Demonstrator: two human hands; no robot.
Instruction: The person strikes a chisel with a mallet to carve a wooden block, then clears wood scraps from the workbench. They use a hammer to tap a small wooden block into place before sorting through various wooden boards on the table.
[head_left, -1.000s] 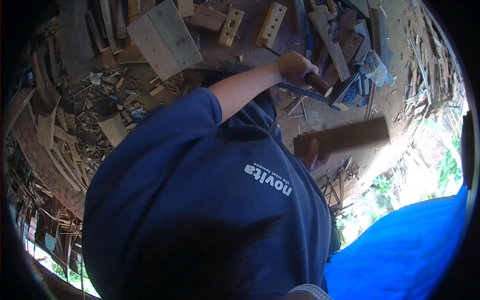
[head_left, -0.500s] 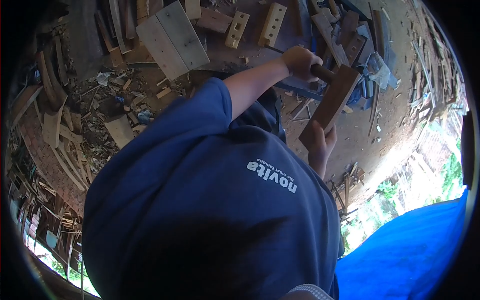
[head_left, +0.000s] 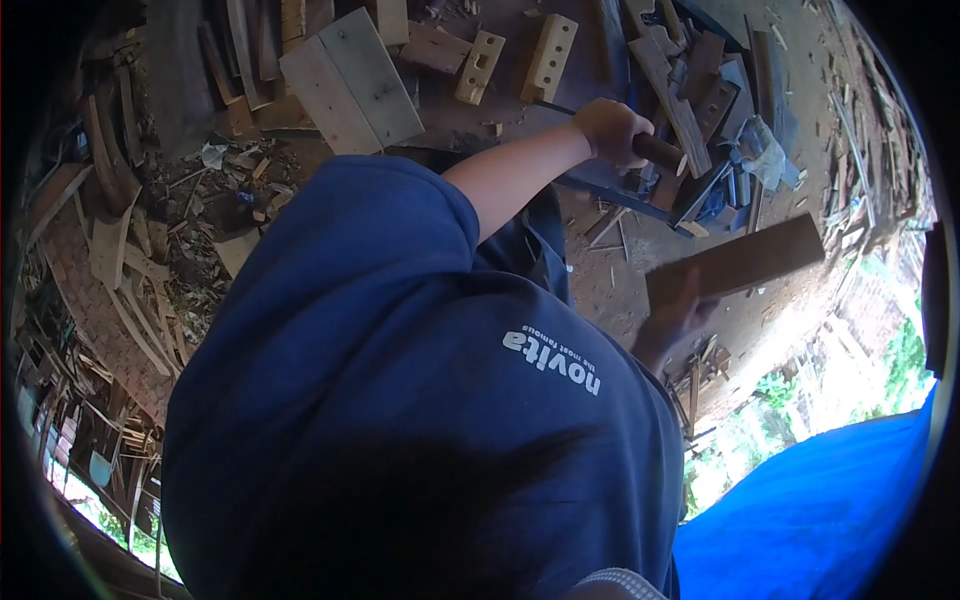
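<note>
My left hand [head_left: 612, 132] is wrapped around the wooden handle of a chisel [head_left: 660, 154]. The chisel's thin dark shaft reaches left from my fist, with its far end at the lower end of a pale wooden block with a row of holes [head_left: 551, 58]. Off to the right, my right hand [head_left: 680, 312] grips the near end of a thick brown wooden block [head_left: 745, 258], slightly blurred. That block is apart from the chisel handle. A second pale block with holes [head_left: 480, 68] lies left of the first.
A two-plank board [head_left: 352, 80] lies at the upper left. Wood offcuts [head_left: 685, 95] and a crumpled plastic bag [head_left: 763, 152] are piled beyond my left hand. Shavings and scraps [head_left: 225, 185] cover the ground at left. A blue sheet [head_left: 810, 500] spreads at lower right.
My right hand has swung the brown block right and away from the chisel handle, where its end was touching or overlapping. My left hand keeps its hold on the chisel.
</note>
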